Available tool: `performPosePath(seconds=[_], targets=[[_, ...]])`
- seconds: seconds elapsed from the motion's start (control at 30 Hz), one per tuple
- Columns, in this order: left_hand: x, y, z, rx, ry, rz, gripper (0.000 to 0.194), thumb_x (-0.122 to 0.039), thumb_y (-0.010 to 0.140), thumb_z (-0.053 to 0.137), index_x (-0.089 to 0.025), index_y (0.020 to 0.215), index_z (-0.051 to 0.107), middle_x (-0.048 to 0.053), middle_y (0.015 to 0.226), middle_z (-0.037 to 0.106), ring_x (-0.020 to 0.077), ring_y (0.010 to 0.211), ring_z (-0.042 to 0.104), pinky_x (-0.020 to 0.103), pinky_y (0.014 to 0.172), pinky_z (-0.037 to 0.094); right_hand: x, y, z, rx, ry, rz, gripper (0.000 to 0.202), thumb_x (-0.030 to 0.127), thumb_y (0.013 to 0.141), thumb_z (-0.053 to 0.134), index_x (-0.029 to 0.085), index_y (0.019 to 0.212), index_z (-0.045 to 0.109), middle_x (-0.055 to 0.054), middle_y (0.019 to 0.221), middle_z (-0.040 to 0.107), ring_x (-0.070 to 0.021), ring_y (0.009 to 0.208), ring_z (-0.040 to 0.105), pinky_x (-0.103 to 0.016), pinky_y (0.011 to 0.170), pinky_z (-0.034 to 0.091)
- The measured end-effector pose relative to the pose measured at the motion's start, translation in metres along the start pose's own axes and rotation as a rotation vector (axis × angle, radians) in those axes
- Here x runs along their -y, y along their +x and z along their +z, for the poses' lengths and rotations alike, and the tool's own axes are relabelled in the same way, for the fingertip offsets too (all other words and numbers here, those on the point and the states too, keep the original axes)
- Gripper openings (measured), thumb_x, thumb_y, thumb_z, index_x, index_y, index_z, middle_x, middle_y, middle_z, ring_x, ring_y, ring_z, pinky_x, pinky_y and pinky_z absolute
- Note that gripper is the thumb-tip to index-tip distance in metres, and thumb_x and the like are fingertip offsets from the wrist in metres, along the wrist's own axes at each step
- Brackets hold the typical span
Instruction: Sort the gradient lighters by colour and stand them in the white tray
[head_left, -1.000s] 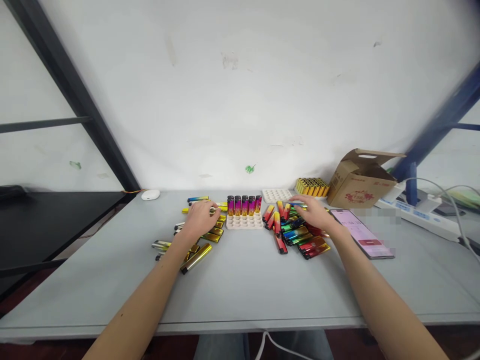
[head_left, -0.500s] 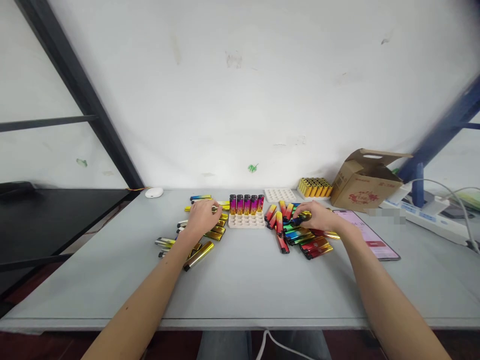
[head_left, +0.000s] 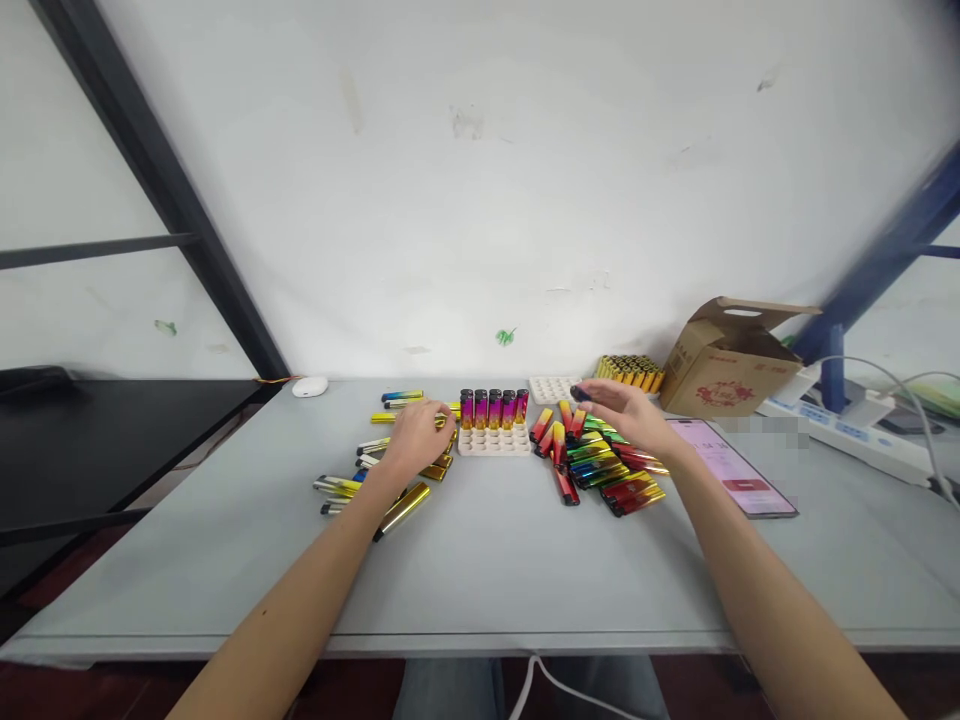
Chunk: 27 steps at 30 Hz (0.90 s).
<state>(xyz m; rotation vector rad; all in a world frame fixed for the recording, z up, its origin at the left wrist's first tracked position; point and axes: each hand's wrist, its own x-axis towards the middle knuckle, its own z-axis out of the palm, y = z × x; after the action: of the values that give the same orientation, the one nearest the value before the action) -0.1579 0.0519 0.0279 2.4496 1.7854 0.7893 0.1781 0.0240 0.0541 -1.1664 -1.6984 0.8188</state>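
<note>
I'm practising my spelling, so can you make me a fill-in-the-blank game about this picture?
The right hand holds a dark-ended ____.
The phone is farther from the left hand than from the ____ hand.
The cardboard box has its top flap not shut but ____.
In the tray, the purple lighters stand ____, not flat.

Missing words: lighter; right; open; upright.

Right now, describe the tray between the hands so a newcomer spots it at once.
On the grey table, look between the left hand and the right hand. There sits a white tray, lighters standing along its back. This is the only tray showing purple ones.
</note>
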Motion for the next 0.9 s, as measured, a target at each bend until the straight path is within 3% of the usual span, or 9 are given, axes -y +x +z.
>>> performPosePath(seconds=[0.07, 0.2, 0.33, 0.57, 0.9], targets=[[-0.004, -0.002, 0.004, 0.007, -0.015, 0.035, 0.024, -0.032, 0.088, 0.046, -0.019, 0.089, 0.066, 0.007, 0.097, 0.070, 0.0255, 0.099, 0.060, 0.037, 0.089, 0.044, 0.002, 0.006, 0.017, -0.072, 0.215, -0.005, 0.040, 0.045, 0.079, 0.066, 0.023, 0.111, 0.061, -0.007, 0.107, 0.067, -0.0203, 0.091, 0.063, -0.036, 0.082, 0.049], [-0.007, -0.004, 0.009, 0.019, -0.030, 0.076, 0.024, -0.032, 0.088, 0.046, -0.018, 0.093, 0.065, 0.009, 0.098, 0.068, 0.0249, 0.099, 0.060, 0.037, 0.089, 0.044, 0.015, 0.025, 0.049, -0.145, 0.603, 0.063, 0.030, 0.045, 0.079, 0.061, 0.023, 0.098, 0.062, -0.001, 0.083, 0.063, -0.0124, 0.065, 0.054, -0.024, 0.054, 0.043], [-0.006, -0.003, 0.010, 0.011, -0.031, 0.054, 0.025, -0.032, 0.089, 0.046, -0.018, 0.096, 0.065, 0.009, 0.101, 0.068, 0.0256, 0.102, 0.059, 0.038, 0.090, 0.043, 0.026, 0.041, 0.067, -0.090, 0.848, 0.174, 0.031, 0.049, 0.081, 0.050, 0.020, 0.078, 0.059, 0.003, 0.059, 0.044, -0.0092, 0.050, 0.039, -0.022, 0.046, 0.033], [-0.004, -0.003, 0.013, 0.013, -0.034, 0.058, 0.024, -0.032, 0.088, 0.047, -0.018, 0.094, 0.066, 0.009, 0.101, 0.068, 0.0260, 0.104, 0.058, 0.039, 0.092, 0.043, 0.011, 0.038, 0.076, -0.077, 0.856, 0.261, 0.039, 0.047, 0.085, 0.039, 0.020, 0.057, 0.043, 0.005, 0.051, 0.029, -0.0094, 0.044, 0.026, -0.022, 0.042, 0.024], [-0.007, -0.003, 0.009, -0.005, -0.005, 0.054, 0.024, -0.031, 0.087, 0.048, -0.019, 0.092, 0.067, 0.008, 0.099, 0.070, 0.0266, 0.100, 0.060, 0.041, 0.091, 0.043, 0.006, 0.036, 0.077, -0.042, 0.801, 0.283, 0.028, 0.043, 0.081, 0.037, 0.022, 0.063, 0.037, 0.005, 0.055, 0.028, -0.0113, 0.047, 0.027, -0.023, 0.046, 0.032]])
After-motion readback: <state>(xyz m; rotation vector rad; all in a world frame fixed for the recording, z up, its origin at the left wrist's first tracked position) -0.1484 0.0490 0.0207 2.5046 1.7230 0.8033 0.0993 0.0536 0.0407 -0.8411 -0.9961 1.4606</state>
